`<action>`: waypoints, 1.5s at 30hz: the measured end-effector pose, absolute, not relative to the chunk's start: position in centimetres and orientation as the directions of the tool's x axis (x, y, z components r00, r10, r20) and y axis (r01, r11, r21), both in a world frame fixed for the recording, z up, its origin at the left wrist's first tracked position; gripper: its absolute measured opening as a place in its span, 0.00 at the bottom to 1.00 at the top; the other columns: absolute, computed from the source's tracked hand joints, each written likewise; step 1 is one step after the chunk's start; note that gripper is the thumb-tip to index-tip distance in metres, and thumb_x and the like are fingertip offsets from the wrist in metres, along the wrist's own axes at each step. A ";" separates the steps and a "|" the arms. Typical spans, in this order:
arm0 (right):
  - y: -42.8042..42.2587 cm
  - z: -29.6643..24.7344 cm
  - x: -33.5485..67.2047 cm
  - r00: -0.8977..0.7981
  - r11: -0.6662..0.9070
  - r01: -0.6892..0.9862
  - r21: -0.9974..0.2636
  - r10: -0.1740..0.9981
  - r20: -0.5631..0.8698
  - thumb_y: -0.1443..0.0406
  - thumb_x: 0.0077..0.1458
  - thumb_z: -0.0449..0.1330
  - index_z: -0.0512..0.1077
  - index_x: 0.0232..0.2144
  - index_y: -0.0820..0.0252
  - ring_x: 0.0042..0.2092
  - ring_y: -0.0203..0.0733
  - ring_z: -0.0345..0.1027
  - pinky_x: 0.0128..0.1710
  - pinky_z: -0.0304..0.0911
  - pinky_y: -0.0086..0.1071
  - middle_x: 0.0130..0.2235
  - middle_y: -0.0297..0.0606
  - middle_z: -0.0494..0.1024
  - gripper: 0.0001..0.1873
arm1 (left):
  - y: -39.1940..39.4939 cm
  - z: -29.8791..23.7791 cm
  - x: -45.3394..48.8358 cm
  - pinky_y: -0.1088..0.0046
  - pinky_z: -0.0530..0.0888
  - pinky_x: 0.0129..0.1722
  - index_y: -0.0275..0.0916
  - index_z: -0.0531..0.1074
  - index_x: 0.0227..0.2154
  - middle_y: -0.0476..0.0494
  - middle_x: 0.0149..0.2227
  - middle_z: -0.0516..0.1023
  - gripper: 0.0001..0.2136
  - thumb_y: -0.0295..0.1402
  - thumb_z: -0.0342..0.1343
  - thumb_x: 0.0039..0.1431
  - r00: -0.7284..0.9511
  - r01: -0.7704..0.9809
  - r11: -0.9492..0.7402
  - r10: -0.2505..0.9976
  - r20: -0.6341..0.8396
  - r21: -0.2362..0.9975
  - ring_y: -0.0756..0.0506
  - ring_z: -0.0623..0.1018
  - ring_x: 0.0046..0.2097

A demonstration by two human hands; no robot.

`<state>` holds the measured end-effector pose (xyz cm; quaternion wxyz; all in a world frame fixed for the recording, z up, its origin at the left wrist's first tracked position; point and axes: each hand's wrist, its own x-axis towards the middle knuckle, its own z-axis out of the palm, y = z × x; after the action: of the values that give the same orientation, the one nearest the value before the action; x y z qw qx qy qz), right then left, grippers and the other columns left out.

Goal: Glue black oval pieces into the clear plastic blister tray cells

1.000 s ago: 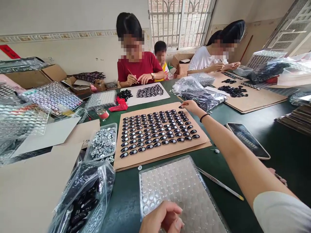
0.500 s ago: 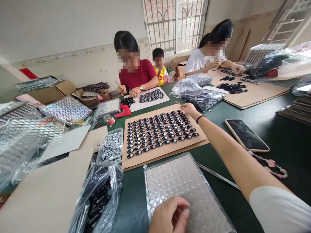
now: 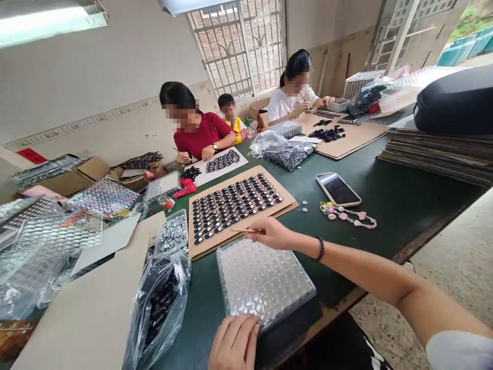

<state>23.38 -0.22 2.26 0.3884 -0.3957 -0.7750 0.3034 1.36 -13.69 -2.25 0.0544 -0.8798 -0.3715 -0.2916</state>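
Observation:
My right hand [image 3: 271,234] pinches a thin wooden stick [image 3: 241,230], which points left over the near edge of a brown cardboard sheet [image 3: 265,211]. Rows of small glossy black oval pieces [image 3: 231,203], each with a pale spot, cover that sheet. Just below this hand lies a clear plastic tray [image 3: 265,277] with a grid of round bumps. At the tray's near left corner, my left hand [image 3: 235,341] has its fingers together and bent over the edge; its thumb is hidden. Left of the cardboard stands a plastic box of small silvery discs [image 3: 173,231].
An open plastic bag of black pieces [image 3: 159,308] lies at the left front. A phone [image 3: 339,189] with a bead strap [image 3: 348,216] is to the right. Across the table, one person in red [image 3: 206,133] and another in white [image 3: 285,103] work; a child sits between them.
My right hand has come from the cardboard's far right corner back to its near edge, still with the stick. My left hand now rests at the tray's corner. The view has swung right.

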 end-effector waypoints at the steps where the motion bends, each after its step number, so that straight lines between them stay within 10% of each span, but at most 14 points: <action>1: -0.9 2.3 22.6 -0.416 0.541 0.357 -0.761 0.822 0.389 0.60 0.54 0.53 0.71 0.24 0.65 0.22 0.30 0.55 0.21 0.46 0.23 0.19 0.32 0.66 0.15 | -13.9 -2.0 1.1 0.72 0.67 0.39 0.40 0.72 0.34 0.46 0.33 0.76 0.08 0.26 0.51 0.54 0.582 0.684 -0.725 0.605 0.543 0.075 0.47 0.73 0.36; 6: -2.2 1.8 20.9 -0.424 0.613 0.336 -0.715 0.777 0.466 0.63 0.54 0.54 0.70 0.22 0.65 0.22 0.29 0.54 0.21 0.45 0.23 0.19 0.31 0.65 0.13 | -15.1 -0.7 0.6 0.67 0.64 0.38 0.40 0.73 0.34 0.45 0.33 0.76 0.07 0.31 0.52 0.53 0.508 0.822 -0.567 0.694 0.511 -0.047 0.45 0.72 0.36; 18: -3.7 -0.2 22.1 -0.368 0.383 0.227 -0.895 0.885 0.285 0.60 0.55 0.52 0.73 0.29 0.65 0.22 0.31 0.59 0.21 0.50 0.24 0.21 0.35 0.69 0.15 | -14.1 2.0 1.3 0.66 0.60 0.38 0.44 0.72 0.28 0.51 0.31 0.76 0.07 0.33 0.49 0.56 0.310 0.910 -0.307 0.950 0.036 0.279 0.47 0.71 0.35; 33: -2.9 -0.2 22.3 -0.354 0.351 0.174 -0.920 0.894 0.274 0.63 0.55 0.52 0.73 0.31 0.66 0.24 0.30 0.59 0.23 0.50 0.23 0.22 0.32 0.69 0.13 | -13.6 1.2 1.5 0.68 0.66 0.37 0.40 0.70 0.30 0.47 0.30 0.73 0.07 0.36 0.50 0.53 0.193 0.882 -0.262 0.959 0.207 0.391 0.45 0.72 0.34; 39: -3.1 0.2 22.6 -0.254 0.290 -0.089 -0.953 0.918 0.304 0.62 0.58 0.47 0.71 0.27 0.67 0.25 0.30 0.60 0.25 0.55 0.23 0.23 0.33 0.68 0.18 | -9.5 2.6 3.5 0.72 0.70 0.36 0.38 0.66 0.33 0.47 0.31 0.73 0.08 0.35 0.54 0.50 -0.021 0.578 -0.091 0.992 0.126 0.811 0.47 0.74 0.35; 45: -3.7 0.4 22.5 -0.154 0.320 -0.109 -0.941 0.930 0.334 0.56 0.59 0.43 0.66 0.25 0.65 0.21 0.30 0.57 0.22 0.54 0.24 0.18 0.30 0.61 0.22 | -4.3 1.3 5.2 0.73 0.71 0.34 0.36 0.65 0.32 0.53 0.25 0.67 0.09 0.32 0.56 0.47 0.041 0.249 -0.017 0.999 0.007 0.968 0.51 0.74 0.29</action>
<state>22.50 -3.74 0.36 0.5520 -0.3442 -0.5960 0.4707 5.23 -4.34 1.29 -0.4400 -0.5719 -0.5457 -0.4261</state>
